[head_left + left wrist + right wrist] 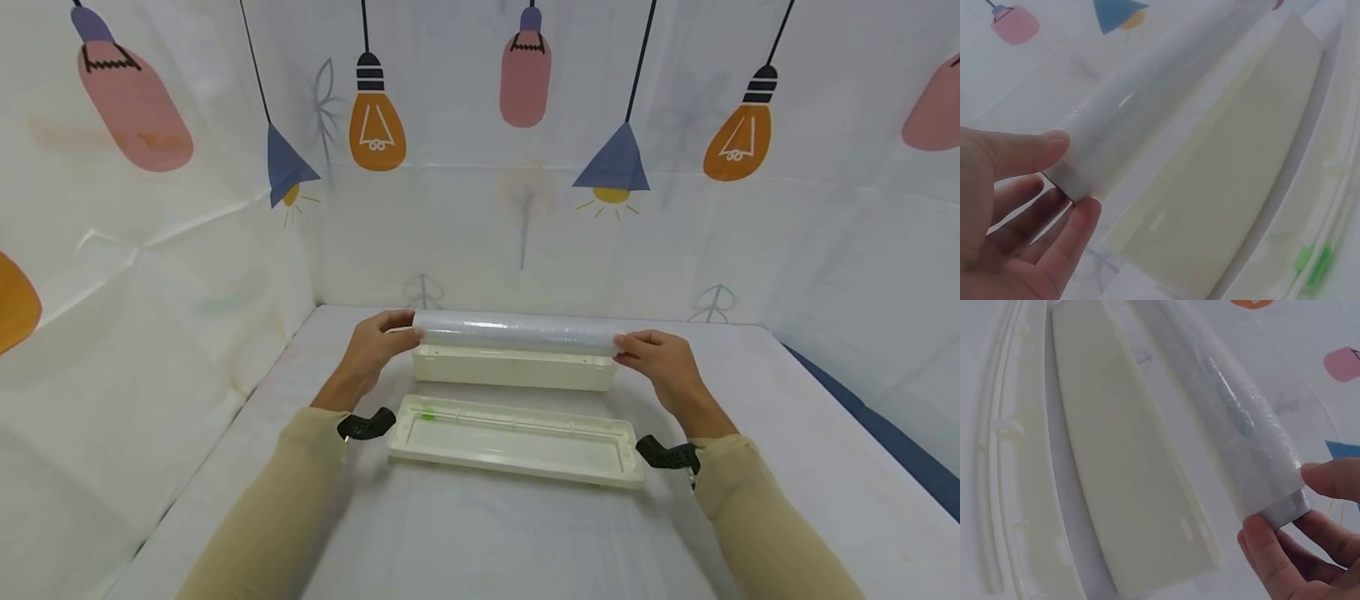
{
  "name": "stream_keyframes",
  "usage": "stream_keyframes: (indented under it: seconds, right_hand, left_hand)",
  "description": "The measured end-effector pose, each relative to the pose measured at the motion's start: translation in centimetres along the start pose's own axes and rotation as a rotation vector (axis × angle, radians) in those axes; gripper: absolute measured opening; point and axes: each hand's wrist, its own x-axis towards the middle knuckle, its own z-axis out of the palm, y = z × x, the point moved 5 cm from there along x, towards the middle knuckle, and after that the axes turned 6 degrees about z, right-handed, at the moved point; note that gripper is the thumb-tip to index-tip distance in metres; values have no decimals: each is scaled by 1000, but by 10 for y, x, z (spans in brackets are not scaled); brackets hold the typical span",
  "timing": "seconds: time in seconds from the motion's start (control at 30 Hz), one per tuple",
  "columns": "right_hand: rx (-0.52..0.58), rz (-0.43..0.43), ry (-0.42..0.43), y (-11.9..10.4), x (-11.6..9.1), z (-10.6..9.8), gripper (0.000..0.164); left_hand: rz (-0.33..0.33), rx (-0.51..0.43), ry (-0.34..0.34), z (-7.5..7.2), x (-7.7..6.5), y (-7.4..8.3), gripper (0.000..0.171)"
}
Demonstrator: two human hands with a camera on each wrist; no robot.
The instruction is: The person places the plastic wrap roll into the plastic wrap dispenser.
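- Left hand [372, 346]: pinches the left end of a roll of clear film [517, 331], thumb on top, fingertips below; grip is closed on that end.
- Right hand [663, 362]: pinches the right end of the same roll in like manner, thumb above, fingers beneath; grip is closed on the roll.
- Roll: lies lengthwise left to right between the hands, roughly level; wrapped film looks glossy, with a bare core edge [1282, 512] showing beyond the film at the right end.
- Roll position: at the far side of the long cream box [513, 368]; both wrist views show a gap between roll and box. Height above the table cannot be told.
- Box: long side faces near, set parallel to the roll; roll and box are similar in length.
- Cream lid [517, 454]: lies on the near side of the box, apart from it, turned slightly so its right end sits nearer; raised rim and a long rail along its far side.
- Green piece [427, 413]: on the lid's rail, near the left end.
- Both forearms: beige sleeves [270, 500], a black device [367, 425] at each wrist.
- Support: white-covered table [480, 550]; white sheet [465, 225] printed with hanging lamps at far, left and right.
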Motion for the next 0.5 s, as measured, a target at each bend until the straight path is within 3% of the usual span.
stream_keyframes:
  seconds: [0.5]
  right_hand:
    - [38, 62, 47, 7, 20, 4, 46]
  left_hand:
    - [-41, 163, 8, 0, 12, -9, 55]
